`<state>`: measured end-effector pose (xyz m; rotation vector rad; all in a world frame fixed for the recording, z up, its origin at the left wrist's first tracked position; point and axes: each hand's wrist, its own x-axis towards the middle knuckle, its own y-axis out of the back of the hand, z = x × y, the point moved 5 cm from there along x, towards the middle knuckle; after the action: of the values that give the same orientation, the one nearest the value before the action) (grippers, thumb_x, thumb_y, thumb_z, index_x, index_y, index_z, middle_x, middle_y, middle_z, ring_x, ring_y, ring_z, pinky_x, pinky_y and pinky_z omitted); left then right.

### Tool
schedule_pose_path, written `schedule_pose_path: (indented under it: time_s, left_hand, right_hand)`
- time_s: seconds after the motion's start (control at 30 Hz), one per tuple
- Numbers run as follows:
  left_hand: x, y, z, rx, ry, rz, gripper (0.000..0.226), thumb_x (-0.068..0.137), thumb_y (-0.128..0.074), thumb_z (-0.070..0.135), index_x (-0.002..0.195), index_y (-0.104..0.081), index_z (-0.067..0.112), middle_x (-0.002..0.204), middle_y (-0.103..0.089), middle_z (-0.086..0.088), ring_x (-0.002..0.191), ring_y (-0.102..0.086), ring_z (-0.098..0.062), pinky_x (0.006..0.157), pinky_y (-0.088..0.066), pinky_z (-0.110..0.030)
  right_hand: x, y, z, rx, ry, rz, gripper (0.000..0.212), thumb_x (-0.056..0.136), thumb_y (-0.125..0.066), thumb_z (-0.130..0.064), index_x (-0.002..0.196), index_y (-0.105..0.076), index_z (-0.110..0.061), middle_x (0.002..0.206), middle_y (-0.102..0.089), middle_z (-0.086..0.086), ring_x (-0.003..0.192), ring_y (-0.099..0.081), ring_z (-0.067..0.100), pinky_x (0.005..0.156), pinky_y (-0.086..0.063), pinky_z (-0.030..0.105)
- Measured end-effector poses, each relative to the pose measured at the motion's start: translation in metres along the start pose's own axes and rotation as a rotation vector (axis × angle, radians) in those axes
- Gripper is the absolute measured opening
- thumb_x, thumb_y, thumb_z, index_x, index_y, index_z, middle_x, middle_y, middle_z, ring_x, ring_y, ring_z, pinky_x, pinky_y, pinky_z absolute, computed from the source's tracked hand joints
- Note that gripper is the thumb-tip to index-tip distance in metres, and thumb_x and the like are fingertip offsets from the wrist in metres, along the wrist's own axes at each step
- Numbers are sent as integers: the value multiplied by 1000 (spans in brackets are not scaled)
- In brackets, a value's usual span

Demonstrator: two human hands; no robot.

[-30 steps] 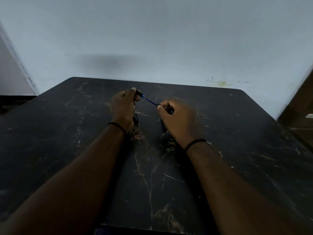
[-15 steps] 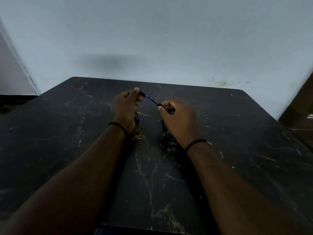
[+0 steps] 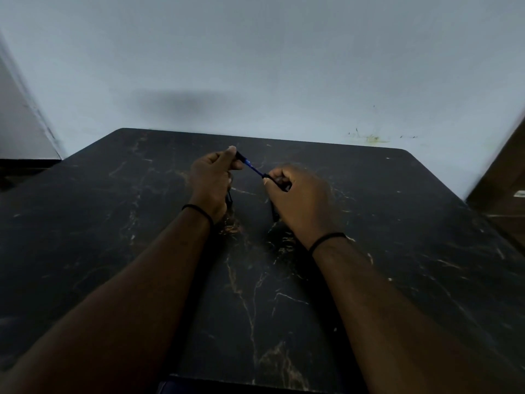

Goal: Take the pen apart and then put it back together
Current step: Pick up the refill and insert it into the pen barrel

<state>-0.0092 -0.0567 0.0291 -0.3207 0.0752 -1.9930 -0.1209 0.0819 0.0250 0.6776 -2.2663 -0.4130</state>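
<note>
Above the dark counter (image 3: pixel 369 223), the left hand (image 3: pixel 211 177) grips a black pen barrel (image 3: pixel 241 156) at eleven o'clock; the right hand (image 3: pixel 295 194) pinches the blue refill (image 3: pixel 255 169) at four o'clock. Misaligned pushing could bend the thin refill.

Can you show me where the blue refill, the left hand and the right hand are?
blue refill (image 3: pixel 254 169), head view, middle of the thin bare stretch between the hands.
left hand (image 3: pixel 211 180), head view, back of the hand.
right hand (image 3: pixel 302 200), head view, back of the hand.
</note>
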Motion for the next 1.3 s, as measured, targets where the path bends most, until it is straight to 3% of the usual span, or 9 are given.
schedule_pose_path:
  time_s: [0.13, 0.3, 0.43, 0.63, 0.87, 1.07, 1.17, 1.3]
  left_hand:
    - [-4, -5, 2, 44, -19, -38, 27, 99, -59, 24, 76, -64, 11, 77, -65, -8, 45, -31, -11, 37, -28, -17]
    - [-7, -12, 0, 72, 0, -104, 22, 96, -62, 25, 83, -68, 8, 78, -68, -7, 47, -33, -13, 39, -28, -19]
    - [-7, -16, -3, 66, 12, -130, 17, 95, -65, 23, 84, -69, 10, 73, -69, -3, 48, -33, -15, 39, -26, -21]
    - [-7, -16, -4, 38, 19, -145, 17, 93, -67, 22, 80, -70, 12, 70, -70, -1, 48, -32, -15, 41, -25, -22]
    - [-8, -17, -4, 45, 29, -154, 17, 93, -67, 22, 79, -69, 12, 74, -68, -5, 49, -31, -16, 42, -24, -23]
    - [-8, -16, -4, 36, 33, -153, 16, 93, -67, 21, 82, -70, 10, 75, -69, -6, 49, -31, -16, 41, -24, -24]
    - [-7, -16, -5, 32, 38, -163, 16, 93, -67, 21, 83, -69, 10, 74, -69, -5, 49, -31, -16, 41, -24, -23]
    - [-7, -15, -6, 36, 36, -159, 15, 93, -67, 21, 85, -69, 8, 72, -70, -3, 48, -33, -14, 40, -26, -21]
  right_hand:
    - [-1, 0, 0, 15, -1, -14, 13, 92, -65, -36, 98, -73, -28, 81, -70, -12, 74, -64, 4, 69, -59, 35]
    - [-1, -1, 2, 38, -9, -37, 15, 95, -61, -38, 105, -69, -30, 86, -71, -9, 77, -65, 6, 71, -58, 35]
    - [-2, 0, 2, 51, -9, 7, 17, 93, -66, -35, 109, -62, -35, 84, -64, -13, 71, -59, -2, 59, -47, 22]
    - [-1, 3, 2, 59, 3, 70, 28, 84, -74, -27, 89, -49, -38, 77, -57, -16, 74, -56, -9, 51, -35, 7]
    - [-2, -2, 4, 36, 2, 15, 9, 91, -67, -32, 88, -59, -31, 77, -62, -13, 71, -58, -1, 56, -41, 18]
    - [-1, -3, 3, -34, -5, -32, 19, 100, -54, -39, 88, -62, -26, 69, -57, -9, 62, -53, 2, 55, -36, 25]
    - [-1, -3, 4, 30, -39, -6, 11, 91, -66, -39, 96, -60, -31, 82, -62, -13, 75, -59, 1, 63, -49, 27]
    - [-1, -4, 7, 29, -44, 24, 17, 87, -71, -29, 90, -55, -30, 79, -61, -13, 71, -58, 2, 62, -52, 30]
